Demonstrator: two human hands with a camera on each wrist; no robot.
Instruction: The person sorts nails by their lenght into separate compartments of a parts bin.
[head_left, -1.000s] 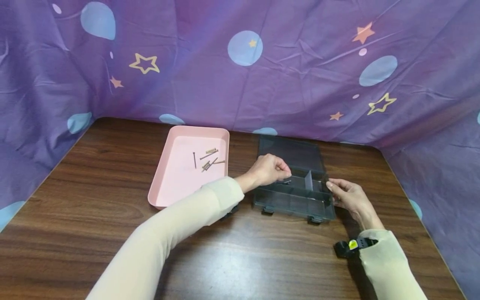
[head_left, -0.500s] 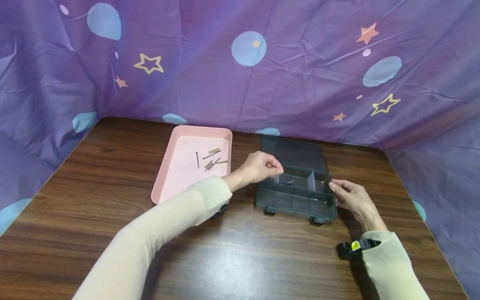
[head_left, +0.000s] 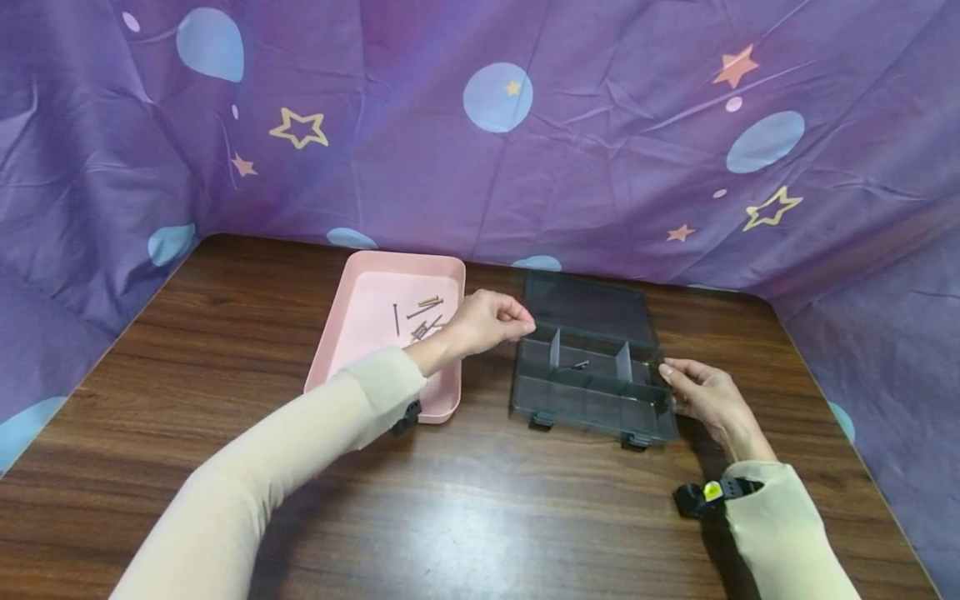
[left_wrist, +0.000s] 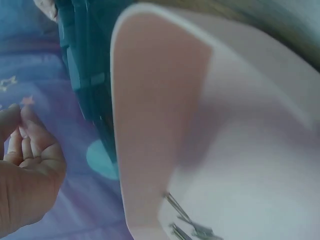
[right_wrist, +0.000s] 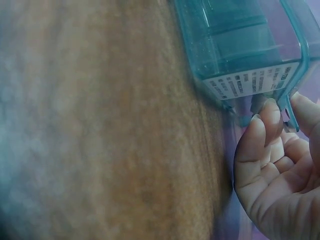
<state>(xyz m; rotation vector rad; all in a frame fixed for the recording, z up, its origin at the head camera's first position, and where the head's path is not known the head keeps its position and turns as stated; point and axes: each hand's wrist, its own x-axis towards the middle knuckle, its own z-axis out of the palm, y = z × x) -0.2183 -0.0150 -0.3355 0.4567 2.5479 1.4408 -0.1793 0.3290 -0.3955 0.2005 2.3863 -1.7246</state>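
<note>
My left hand [head_left: 483,321] is in the air between the pink tray [head_left: 330,350] and the clear dark-tinted compartment box [head_left: 592,408]. Its fingers are curled, thumb and index tips meeting, and nothing shows between them in the left wrist view. Several long thin screws [head_left: 425,310], some brass, some grey, lie in the tray, partly behind that hand. The box stands with its lid [head_left: 588,308] laid back; a small dark screw [head_left: 580,365] lies in its middle rear compartment. My right hand [head_left: 708,400] pinches the box's right end, its fingertips beneath the label [right_wrist: 250,81].
Both tray and box rest on a dark wooden table [head_left: 465,517]. A purple curtain [head_left: 405,167] with stars and blue shapes hangs behind and at the sides. Two latches [head_left: 633,442] stick out from the front of the box. A thin divider [head_left: 623,362] borders the middle rear compartment.
My left hand has moved left from over the box toward the tray, uncovering the left rear compartment and the small screw. The right hand keeps its hold on the box.
</note>
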